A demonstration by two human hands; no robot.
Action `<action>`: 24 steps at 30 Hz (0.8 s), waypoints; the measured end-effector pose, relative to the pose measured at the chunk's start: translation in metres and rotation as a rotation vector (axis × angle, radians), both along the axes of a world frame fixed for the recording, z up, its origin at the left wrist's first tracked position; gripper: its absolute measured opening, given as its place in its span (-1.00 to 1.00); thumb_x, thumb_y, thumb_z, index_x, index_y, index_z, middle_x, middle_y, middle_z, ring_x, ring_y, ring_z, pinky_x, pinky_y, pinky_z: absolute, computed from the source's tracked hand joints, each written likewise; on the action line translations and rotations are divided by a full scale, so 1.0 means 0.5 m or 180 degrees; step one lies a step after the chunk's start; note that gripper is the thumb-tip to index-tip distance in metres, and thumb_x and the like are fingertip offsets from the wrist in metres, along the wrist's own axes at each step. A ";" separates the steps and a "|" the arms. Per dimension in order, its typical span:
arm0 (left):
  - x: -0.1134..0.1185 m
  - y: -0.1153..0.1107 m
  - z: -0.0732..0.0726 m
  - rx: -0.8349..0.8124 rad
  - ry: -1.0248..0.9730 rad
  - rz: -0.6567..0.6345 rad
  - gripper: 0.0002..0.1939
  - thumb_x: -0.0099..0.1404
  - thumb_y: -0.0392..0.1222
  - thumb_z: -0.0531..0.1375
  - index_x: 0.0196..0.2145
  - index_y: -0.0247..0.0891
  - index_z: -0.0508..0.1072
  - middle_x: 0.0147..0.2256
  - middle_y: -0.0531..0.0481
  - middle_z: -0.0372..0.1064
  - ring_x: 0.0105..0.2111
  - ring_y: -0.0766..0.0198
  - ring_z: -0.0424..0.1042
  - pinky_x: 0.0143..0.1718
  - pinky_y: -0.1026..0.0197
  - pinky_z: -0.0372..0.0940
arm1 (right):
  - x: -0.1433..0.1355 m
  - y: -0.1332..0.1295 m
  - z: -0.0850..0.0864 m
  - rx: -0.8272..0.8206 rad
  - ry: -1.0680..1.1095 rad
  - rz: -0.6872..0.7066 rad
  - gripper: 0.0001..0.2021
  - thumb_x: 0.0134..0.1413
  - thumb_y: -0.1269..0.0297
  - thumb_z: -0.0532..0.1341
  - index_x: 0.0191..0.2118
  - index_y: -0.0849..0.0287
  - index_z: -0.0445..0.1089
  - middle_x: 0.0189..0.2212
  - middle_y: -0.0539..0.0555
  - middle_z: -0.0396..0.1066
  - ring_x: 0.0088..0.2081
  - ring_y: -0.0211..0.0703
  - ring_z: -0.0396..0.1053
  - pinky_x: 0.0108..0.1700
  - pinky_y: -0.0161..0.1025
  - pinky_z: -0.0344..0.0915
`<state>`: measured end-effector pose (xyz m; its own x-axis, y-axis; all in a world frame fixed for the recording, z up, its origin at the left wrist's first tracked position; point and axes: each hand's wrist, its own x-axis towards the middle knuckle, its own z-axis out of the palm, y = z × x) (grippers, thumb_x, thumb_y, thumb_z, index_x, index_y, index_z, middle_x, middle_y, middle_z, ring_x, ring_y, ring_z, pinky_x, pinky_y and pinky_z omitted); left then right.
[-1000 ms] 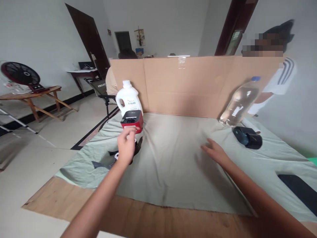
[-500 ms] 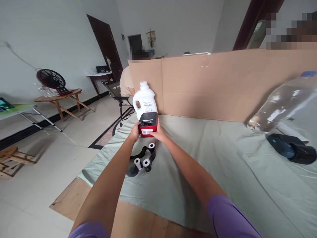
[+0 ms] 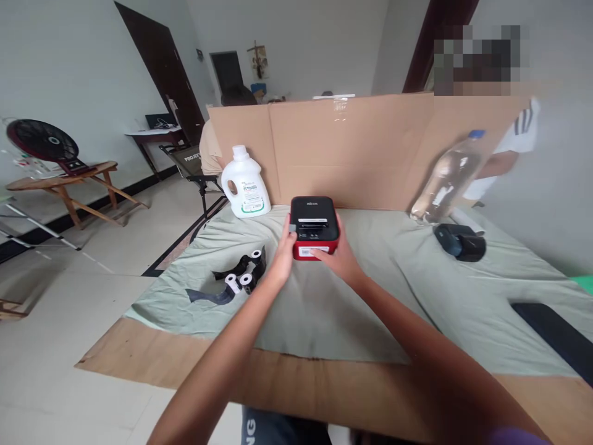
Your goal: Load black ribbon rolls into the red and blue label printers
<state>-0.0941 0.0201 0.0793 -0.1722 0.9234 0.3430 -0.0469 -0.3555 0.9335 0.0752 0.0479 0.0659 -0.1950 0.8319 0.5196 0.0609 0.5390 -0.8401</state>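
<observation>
- Where the table edge faces the wearer, a strip of bare wooden board [image 3: 296, 371] shows in front of a pale green cloth [image 3: 333, 321].
- A dark flat slab [image 3: 553, 334] lies on the cloth at the far right, well apart from both hands.
- The left hand [image 3: 283, 256] is pressed along the left side of a red-and-black printer [image 3: 315, 213], thumb near its front corner.
- The right hand [image 3: 343, 256] grips the right side of the same unit, thumb laid across the white label [image 3: 314, 251] on its front face.
- The printer is thus held between both palms, just beyond the wrists, top slot facing upward. Contact between its base and the cloth cannot be told.
- Black rolls with white cores [image 3: 247, 283] stand left of the left hand, apart from it, with loose dark strips trailing from them.
- A dark handheld-type device [image 3: 458, 241] rests on the cloth, right of the right hand.
- A white handled jug [image 3: 248, 188] stands beyond the printer, to the left.
- A clear plastic bottle with a blue cap [image 3: 447, 182] leans at the right.
- A cardboard panel [image 3: 343, 154] spans the table's far side.
- A fan [image 3: 44, 139] sits on a wooden stand [image 3: 60, 179] beyond the table, at the left.
</observation>
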 end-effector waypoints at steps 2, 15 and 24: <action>0.076 -0.045 -0.026 0.0153 0.0104 -0.0240 -0.37 0.48 0.05 0.03 0.43 -0.09 0.11 0.46 0.11 -0.10 0.47 0.20 -0.13 0.47 0.14 -0.20 | 0.082 -0.055 -0.013 -0.0034 -0.0073 -0.0150 0.15 -0.08 0.09 0.49 0.50 0.07 -0.21 0.38 0.22 0.14 0.38 0.18 0.14 0.41 0.16 0.09; 0.219 -0.113 -0.115 -0.0153 0.0293 -0.0446 -0.36 0.49 0.08 -0.02 0.45 -0.03 0.04 0.48 0.12 -0.16 0.48 0.17 -0.20 0.49 0.07 -0.24 | 0.225 -0.147 -0.113 -0.0302 -0.0143 -0.0537 0.12 -0.08 0.03 0.46 0.48 0.10 -0.17 0.40 0.29 0.08 0.39 0.24 0.11 0.41 0.28 0.03; 0.202 -0.115 -0.137 -0.0299 0.0364 -0.0365 -0.37 0.48 0.09 -0.02 0.45 0.06 0.03 0.47 0.20 -0.15 0.47 0.19 -0.18 0.48 0.08 -0.23 | 0.213 -0.147 -0.128 -0.0259 -0.0122 -0.0501 0.13 -0.10 0.00 0.46 0.48 0.14 -0.16 0.44 0.30 0.00 0.43 0.24 0.02 0.44 0.26 -0.06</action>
